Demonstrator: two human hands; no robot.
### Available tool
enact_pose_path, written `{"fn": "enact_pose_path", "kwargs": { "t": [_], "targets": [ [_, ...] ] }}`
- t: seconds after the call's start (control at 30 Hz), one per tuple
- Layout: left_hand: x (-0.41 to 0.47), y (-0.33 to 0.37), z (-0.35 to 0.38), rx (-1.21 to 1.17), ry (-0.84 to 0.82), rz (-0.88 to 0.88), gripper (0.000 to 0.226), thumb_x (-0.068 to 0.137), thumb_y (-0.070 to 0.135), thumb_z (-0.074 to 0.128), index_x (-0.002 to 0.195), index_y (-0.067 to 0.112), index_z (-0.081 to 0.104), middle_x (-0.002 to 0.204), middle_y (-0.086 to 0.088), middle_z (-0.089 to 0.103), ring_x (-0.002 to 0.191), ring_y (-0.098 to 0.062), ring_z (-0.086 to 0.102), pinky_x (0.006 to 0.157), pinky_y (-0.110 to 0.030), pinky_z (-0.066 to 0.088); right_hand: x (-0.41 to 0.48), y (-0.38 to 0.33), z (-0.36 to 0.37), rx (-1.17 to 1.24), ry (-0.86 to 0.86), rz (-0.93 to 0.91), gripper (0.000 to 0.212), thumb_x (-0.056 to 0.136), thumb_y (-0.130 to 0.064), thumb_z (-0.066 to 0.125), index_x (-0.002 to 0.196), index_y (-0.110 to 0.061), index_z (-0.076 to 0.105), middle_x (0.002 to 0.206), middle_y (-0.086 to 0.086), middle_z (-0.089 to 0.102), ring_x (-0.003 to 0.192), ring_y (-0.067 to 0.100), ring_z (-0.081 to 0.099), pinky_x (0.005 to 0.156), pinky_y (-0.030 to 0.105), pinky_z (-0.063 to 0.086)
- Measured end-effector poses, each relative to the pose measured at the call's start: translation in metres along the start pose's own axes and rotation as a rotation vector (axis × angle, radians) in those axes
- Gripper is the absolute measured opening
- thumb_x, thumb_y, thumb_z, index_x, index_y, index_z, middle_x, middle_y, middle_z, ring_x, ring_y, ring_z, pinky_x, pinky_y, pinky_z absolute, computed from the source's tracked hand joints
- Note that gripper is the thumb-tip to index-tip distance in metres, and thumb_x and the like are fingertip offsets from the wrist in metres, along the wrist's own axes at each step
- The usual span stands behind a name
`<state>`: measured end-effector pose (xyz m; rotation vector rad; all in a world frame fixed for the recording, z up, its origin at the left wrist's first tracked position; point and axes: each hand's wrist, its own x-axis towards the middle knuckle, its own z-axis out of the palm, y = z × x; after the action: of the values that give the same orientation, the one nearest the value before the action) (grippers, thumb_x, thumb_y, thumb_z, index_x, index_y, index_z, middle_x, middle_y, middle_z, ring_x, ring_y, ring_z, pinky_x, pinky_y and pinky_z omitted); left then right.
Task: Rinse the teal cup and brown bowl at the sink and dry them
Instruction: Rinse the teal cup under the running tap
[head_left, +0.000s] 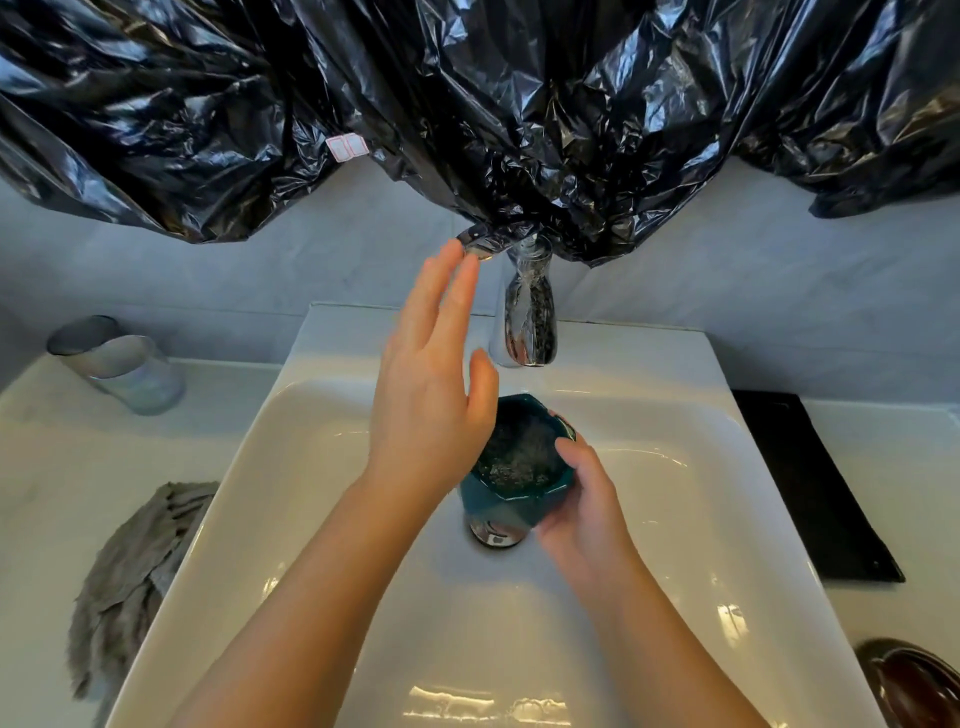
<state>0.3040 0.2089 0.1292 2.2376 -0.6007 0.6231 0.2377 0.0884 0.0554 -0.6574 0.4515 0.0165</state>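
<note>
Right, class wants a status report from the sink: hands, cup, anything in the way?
Right hand gripping teal cup under tap. Left hand open, reaching for the tap handle. Brown bowl waiting on counter. Nothing in the way.

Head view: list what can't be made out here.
- Faucet: its top and handle are hidden by the black plastic sheet.
- Brown bowl: cut off by the frame's bottom right corner.
- Teal cup: its left side is behind the left hand; the right hand covers its right wall.
</note>
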Motion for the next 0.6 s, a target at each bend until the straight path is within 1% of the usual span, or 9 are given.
{"fn": "enact_pose_path", "kwargs": {
  "t": [0.07, 0.1, 0.17, 0.23, 0.3, 0.37, 0.43, 0.53, 0.6],
  "targets": [
    [-0.02, 0.0, -0.003, -0.084, -0.099, -0.241, 0.07, 0.093, 0.025, 0.052, 0.151, 0.026, 0.013, 0.159, 0.006, 0.012, 0.138, -0.011, 0.03, 0.097, -0.024, 0.038, 0.001, 0.0, 0.001, 0.012, -0.044, -0.034, 0.059, 0.075, -0.023, 0.059, 0.133, -0.015, 0.055, 0.127, 0.017, 0.065, 0.109, 0.031, 0.067, 0.076, 0.044, 0.06],
    [-0.03, -0.003, -0.002, -0.147, -0.163, -0.399, 0.07, 0.093, 0.034, 0.053, 0.15, 0.028, 0.014, 0.157, 0.004, 0.02, 0.132, -0.013, 0.04, 0.095, -0.026, 0.039, 0.001, 0.0, 0.0, 0.01, -0.061, -0.058, 0.059, 0.076, -0.022, 0.059, 0.135, -0.015, 0.053, 0.129, 0.018, 0.064, 0.11, 0.031, 0.067, 0.077, 0.046, 0.06],
    [-0.042, -0.01, 0.0, -0.351, -0.341, -0.734, 0.065, 0.091, 0.042, 0.054, 0.145, 0.022, 0.026, 0.134, -0.002, 0.05, 0.099, -0.019, 0.064, 0.08, -0.031, 0.05, 0.003, 0.002, -0.002, -0.035, -0.084, -0.122, 0.058, 0.08, -0.016, 0.062, 0.137, -0.015, 0.049, 0.131, 0.02, 0.061, 0.114, 0.034, 0.064, 0.085, 0.054, 0.057],
    [-0.045, -0.019, 0.004, -0.586, -0.582, -0.992, 0.052, 0.092, 0.041, 0.054, 0.134, 0.014, 0.039, 0.109, -0.005, 0.063, 0.072, -0.024, 0.07, 0.064, -0.033, 0.058, 0.004, 0.005, -0.004, -0.09, -0.085, -0.179, 0.06, 0.081, -0.015, 0.061, 0.139, -0.018, 0.045, 0.132, 0.02, 0.06, 0.117, 0.037, 0.062, 0.092, 0.06, 0.051],
    [-0.044, -0.023, 0.008, -0.757, -0.744, -1.111, 0.034, 0.096, 0.026, 0.052, 0.125, 0.008, 0.049, 0.104, -0.014, 0.069, 0.068, -0.025, 0.071, 0.062, -0.031, 0.061, 0.005, 0.006, -0.006, -0.155, -0.05, -0.212, 0.063, 0.077, -0.016, 0.061, 0.138, -0.022, 0.045, 0.126, 0.016, 0.063, 0.113, 0.034, 0.065, 0.088, 0.054, 0.055],
    [-0.045, -0.026, 0.015, -0.836, -0.718, -1.14, 0.025, 0.096, 0.008, 0.046, 0.12, 0.007, 0.052, 0.102, -0.017, 0.07, 0.074, -0.025, 0.073, 0.064, -0.029, 0.061, 0.005, 0.008, -0.006, -0.3, -0.031, -0.27, 0.063, 0.076, -0.012, 0.061, 0.136, -0.024, 0.047, 0.121, 0.011, 0.066, 0.11, 0.028, 0.067, 0.086, 0.046, 0.056],
    [-0.05, -0.031, 0.022, -0.867, -0.595, -1.116, 0.03, 0.094, -0.003, 0.041, 0.118, 0.011, 0.051, 0.109, -0.015, 0.066, 0.085, -0.028, 0.071, 0.066, -0.03, 0.061, 0.006, 0.008, -0.008, -0.536, -0.023, -0.368, 0.054, 0.08, -0.001, 0.057, 0.13, -0.022, 0.053, 0.116, 0.004, 0.067, 0.107, 0.015, 0.067, 0.081, 0.032, 0.057],
    [-0.058, -0.037, 0.032, -0.678, -0.397, -0.891, 0.041, 0.088, -0.01, 0.046, 0.115, 0.021, 0.048, 0.108, -0.005, 0.061, 0.102, -0.025, 0.063, 0.074, -0.033, 0.059, 0.009, 0.008, -0.01, -0.846, 0.0, -0.474, 0.061, 0.087, 0.013, 0.049, 0.134, -0.026, 0.05, 0.121, -0.011, 0.063, 0.109, -0.004, 0.061, 0.083, 0.013, 0.051],
    [-0.063, -0.042, 0.034, -0.546, -0.316, -0.704, 0.047, 0.084, -0.011, 0.053, 0.113, 0.025, 0.046, 0.1, 0.004, 0.06, 0.095, -0.012, 0.061, 0.075, -0.022, 0.055, 0.01, 0.011, -0.014, -0.965, -0.011, -0.506, 0.061, 0.09, 0.01, 0.054, 0.135, -0.031, 0.045, 0.124, -0.019, 0.058, 0.112, -0.011, 0.055, 0.085, 0.007, 0.048]
  ]
}}
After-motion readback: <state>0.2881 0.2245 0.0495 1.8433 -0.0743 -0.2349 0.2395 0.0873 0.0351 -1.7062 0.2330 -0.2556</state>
